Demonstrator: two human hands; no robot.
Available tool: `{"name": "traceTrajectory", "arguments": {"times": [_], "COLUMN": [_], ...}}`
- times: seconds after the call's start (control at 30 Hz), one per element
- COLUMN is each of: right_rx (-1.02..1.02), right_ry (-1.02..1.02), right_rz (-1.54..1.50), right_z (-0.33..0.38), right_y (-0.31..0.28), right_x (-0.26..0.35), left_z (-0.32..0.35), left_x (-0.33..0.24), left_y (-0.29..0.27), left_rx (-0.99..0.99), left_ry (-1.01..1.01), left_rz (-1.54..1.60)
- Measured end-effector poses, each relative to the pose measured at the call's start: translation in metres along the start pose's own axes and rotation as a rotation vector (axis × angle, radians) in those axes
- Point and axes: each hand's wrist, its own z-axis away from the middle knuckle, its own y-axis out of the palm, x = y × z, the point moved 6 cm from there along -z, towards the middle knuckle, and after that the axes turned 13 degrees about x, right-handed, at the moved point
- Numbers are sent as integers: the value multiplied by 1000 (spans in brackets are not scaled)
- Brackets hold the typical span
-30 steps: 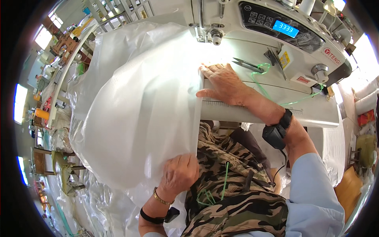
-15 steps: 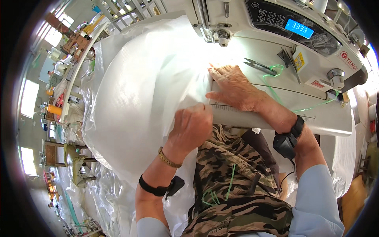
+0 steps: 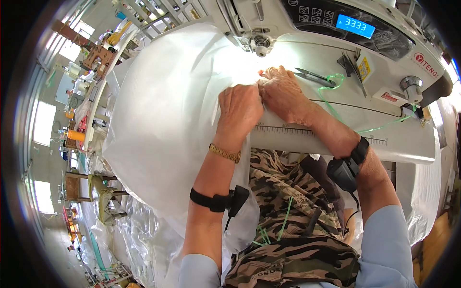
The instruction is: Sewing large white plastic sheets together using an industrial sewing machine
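White plastic sheeting (image 3: 163, 120) now bunches under both my hands, the left hand (image 3: 240, 108) having come up from my lap beside the right hand (image 3: 283, 91), fingers pinching its edge just below the sewing machine's needle (image 3: 261, 48), thread snips (image 3: 314, 77) beyond.

This is a sewing workshop, a factory floor by its look. An industrial sewing machine (image 3: 336, 29) with a lit blue digital display (image 3: 355, 25) stands on a white counter (image 3: 336, 139) that has a measuring scale printed along its front edge. Thread snips (image 3: 314, 77) and loose green thread (image 3: 336, 91) lie on it. A large sheet of white translucent fabric (image 3: 163, 120) spills off the counter, and more work stations (image 3: 91, 57) and bright windows (image 3: 45, 122) fill the hall to the left.
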Motion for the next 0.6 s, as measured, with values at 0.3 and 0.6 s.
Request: {"name": "traceTrajectory", "arguments": {"times": [0.3, 0.6], "right_rx": [101, -25], "right_ry": [135, 93], "right_rz": [-7, 6], "right_z": [6, 4], "right_y": [-12, -3], "right_x": [-1, -1], "left_z": [110, 186], "left_x": [-25, -45], "left_y": [-2, 16], "left_rx": [-212, -299], "left_ry": [-24, 96], "left_rz": [156, 126]}}
